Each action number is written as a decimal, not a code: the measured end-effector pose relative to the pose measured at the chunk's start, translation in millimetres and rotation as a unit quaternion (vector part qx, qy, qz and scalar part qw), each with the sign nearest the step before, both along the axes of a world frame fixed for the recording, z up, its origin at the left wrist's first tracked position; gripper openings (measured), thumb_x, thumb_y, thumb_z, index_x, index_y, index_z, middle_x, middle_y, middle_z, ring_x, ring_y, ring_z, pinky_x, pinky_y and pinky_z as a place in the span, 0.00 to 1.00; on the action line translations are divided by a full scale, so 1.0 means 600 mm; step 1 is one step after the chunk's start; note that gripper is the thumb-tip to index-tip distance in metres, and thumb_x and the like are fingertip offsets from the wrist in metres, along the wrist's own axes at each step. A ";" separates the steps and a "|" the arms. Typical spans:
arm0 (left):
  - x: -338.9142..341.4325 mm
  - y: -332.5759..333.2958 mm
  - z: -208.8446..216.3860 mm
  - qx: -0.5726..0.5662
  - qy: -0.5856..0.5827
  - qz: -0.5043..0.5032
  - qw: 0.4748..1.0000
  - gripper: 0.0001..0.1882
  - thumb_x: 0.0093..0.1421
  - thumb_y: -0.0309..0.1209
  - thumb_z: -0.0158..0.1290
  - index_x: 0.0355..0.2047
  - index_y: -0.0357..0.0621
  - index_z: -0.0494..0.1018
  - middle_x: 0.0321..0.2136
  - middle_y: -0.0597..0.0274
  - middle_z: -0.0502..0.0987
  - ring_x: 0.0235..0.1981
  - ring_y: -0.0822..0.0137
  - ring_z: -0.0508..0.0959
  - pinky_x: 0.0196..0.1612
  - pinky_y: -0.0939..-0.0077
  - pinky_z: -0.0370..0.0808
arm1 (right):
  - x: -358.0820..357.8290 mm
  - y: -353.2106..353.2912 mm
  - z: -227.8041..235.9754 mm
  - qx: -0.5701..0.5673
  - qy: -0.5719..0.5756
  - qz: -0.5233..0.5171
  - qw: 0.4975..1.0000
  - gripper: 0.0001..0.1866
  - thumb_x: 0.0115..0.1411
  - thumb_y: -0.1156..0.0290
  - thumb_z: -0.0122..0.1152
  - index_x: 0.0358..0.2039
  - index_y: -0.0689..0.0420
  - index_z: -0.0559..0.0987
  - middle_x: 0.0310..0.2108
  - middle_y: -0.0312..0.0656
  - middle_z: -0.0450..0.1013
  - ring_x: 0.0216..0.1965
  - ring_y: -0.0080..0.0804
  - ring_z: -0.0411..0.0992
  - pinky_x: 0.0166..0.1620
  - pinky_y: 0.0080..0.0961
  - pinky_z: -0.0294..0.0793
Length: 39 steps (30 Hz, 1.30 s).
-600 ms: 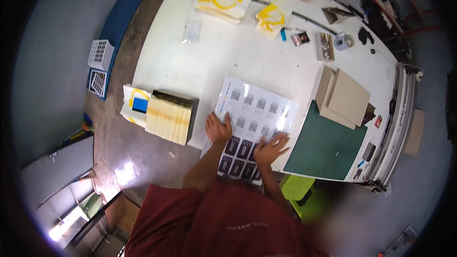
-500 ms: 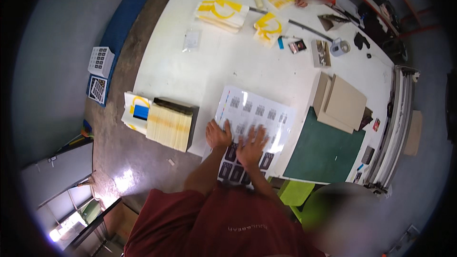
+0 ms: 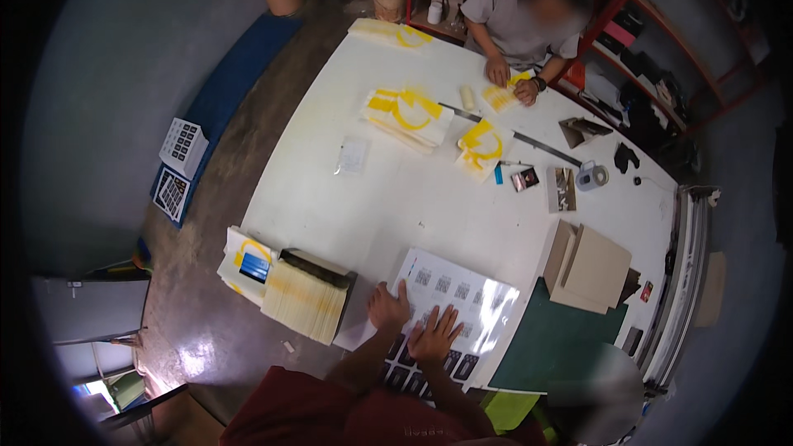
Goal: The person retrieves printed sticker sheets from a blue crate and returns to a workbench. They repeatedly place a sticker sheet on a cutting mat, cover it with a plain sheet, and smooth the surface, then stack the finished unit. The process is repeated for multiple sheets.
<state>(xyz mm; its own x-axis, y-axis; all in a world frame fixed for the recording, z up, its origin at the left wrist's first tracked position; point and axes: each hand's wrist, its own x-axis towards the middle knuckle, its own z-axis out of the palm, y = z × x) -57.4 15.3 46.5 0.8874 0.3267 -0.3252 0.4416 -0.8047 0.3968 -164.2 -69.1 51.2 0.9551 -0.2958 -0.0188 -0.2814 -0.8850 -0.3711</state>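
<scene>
On the white table in front of me lies a large glossy sheet (image 3: 487, 304) printed with rows of square codes. Nearer my body, dark rounded shapes are printed on a sheet part (image 3: 453, 362); whether it is a separate sheet, I cannot tell. My left hand (image 3: 388, 308) rests at the sheet's left edge, thumb apart from the fingers. Flat on the sheet, fingers spread, lies my right hand (image 3: 435, 337). Neither hand grips anything. To the left of my left hand stands a packed row of cream-coloured pieces (image 3: 304, 301) in a dark box.
A green cutting mat (image 3: 524, 351) with cardboard pieces (image 3: 588, 268) lies right. Yellow-marked paper stacks (image 3: 406, 118), a long metal strip (image 3: 545, 145) and a mug (image 3: 591, 175) sit farther off. Across the table, a co-worker (image 3: 520, 29) handles a yellow-marked piece. Another head shows at lower right.
The view has tilted up, so the table sits lower and the co-worker shows more fully. My right hand, blurred before, now lies sharp and flat slightly nearer my body on the sheet.
</scene>
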 end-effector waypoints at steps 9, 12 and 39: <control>-0.009 0.001 -0.002 -0.016 -0.021 -0.006 1.000 0.32 0.64 0.59 0.44 0.47 0.39 0.72 0.39 0.38 0.78 0.39 0.40 0.80 0.43 0.48 0.75 | -0.012 0.005 -0.007 -0.026 -0.018 -0.007 0.999 0.35 0.62 0.58 0.49 0.64 0.67 0.61 0.66 0.70 0.50 0.69 0.69 0.46 0.66 0.70 0.39; -0.005 0.000 -0.002 -0.074 -0.041 0.015 0.996 0.34 0.63 0.60 0.46 0.49 0.39 0.72 0.40 0.42 0.78 0.43 0.44 0.78 0.46 0.50 0.74 | -0.009 0.001 -0.002 -0.027 -0.032 -0.015 0.999 0.35 0.63 0.57 0.49 0.65 0.67 0.61 0.67 0.69 0.50 0.70 0.67 0.45 0.66 0.69 0.37; -1.094 0.672 -0.241 -0.172 0.226 0.636 0.718 0.41 0.59 0.59 0.51 0.57 0.32 0.69 0.56 0.40 0.72 0.58 0.42 0.72 0.59 0.54 0.69 | 0.017 0.128 0.034 0.300 -0.094 -0.040 0.948 0.35 0.62 0.53 0.62 0.60 0.67 0.68 0.62 0.59 0.63 0.62 0.59 0.60 0.67 0.46 0.55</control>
<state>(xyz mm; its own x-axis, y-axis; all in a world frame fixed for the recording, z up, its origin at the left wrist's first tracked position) -713.5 418.6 -98.1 -0.2783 0.6102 -0.7417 0.8782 0.4744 0.0608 -153.9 7.7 71.5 0.9331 -0.3575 -0.0382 -0.2175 -0.4768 -0.8517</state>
